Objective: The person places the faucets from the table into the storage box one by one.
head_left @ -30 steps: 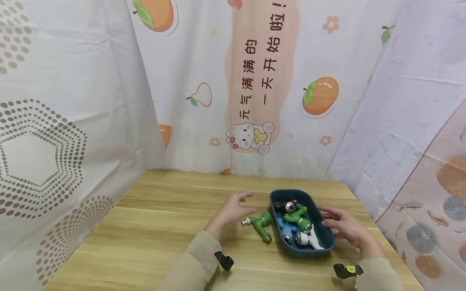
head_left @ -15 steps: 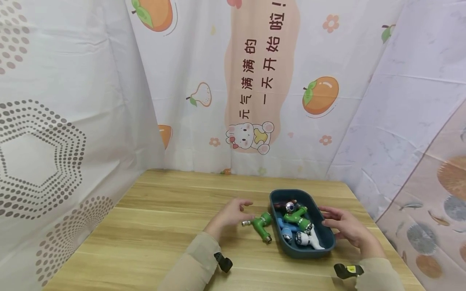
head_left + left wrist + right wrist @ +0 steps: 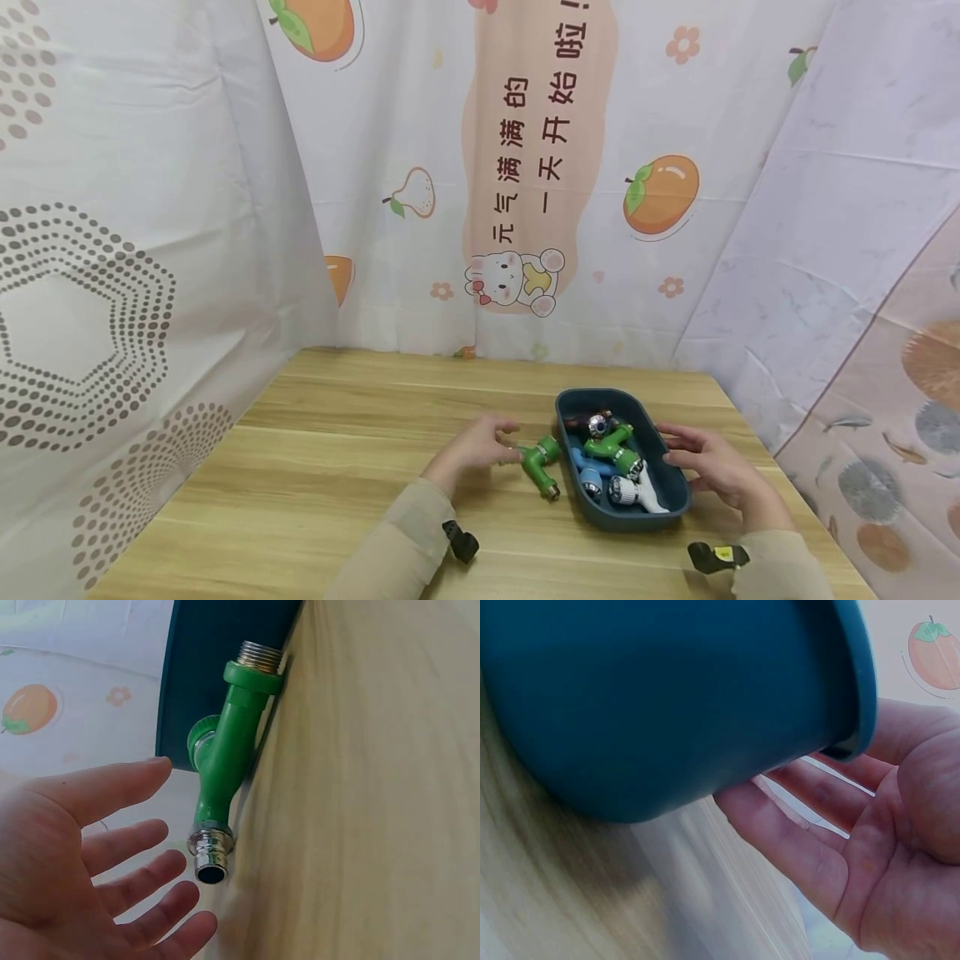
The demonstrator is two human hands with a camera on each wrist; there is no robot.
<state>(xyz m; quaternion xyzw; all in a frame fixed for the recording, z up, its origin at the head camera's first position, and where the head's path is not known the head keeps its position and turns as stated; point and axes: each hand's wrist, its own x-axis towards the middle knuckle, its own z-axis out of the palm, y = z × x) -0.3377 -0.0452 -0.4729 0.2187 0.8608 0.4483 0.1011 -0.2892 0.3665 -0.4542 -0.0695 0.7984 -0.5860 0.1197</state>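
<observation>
A green tap [image 3: 536,469] with metal ends lies on the table, left of a dark teal bin [image 3: 628,523]. My left hand [image 3: 474,446] is at the tap's left end and hides its nozzle in the head view. In the left wrist view, the thumb and fingers are spread apart beside the metal nozzle [image 3: 211,862], holding nothing. My right hand [image 3: 716,471] rests against the bin's right side, thumb tip at the rim. The right wrist view has relaxed fingers [image 3: 795,847] touching the outer wall of the bin [image 3: 667,697].
Inside the bin lie another green tap [image 3: 609,446], a blue tap [image 3: 590,475], a white tap [image 3: 639,493] and a dark reddish one [image 3: 579,423] at the back. Wooden tabletop [image 3: 337,467] extends to the left. A printed curtain [image 3: 420,300] hangs behind.
My left hand has moved down toward the table and over the nozzle end of the loose green tap. The right hand and the bin stay where they were.
</observation>
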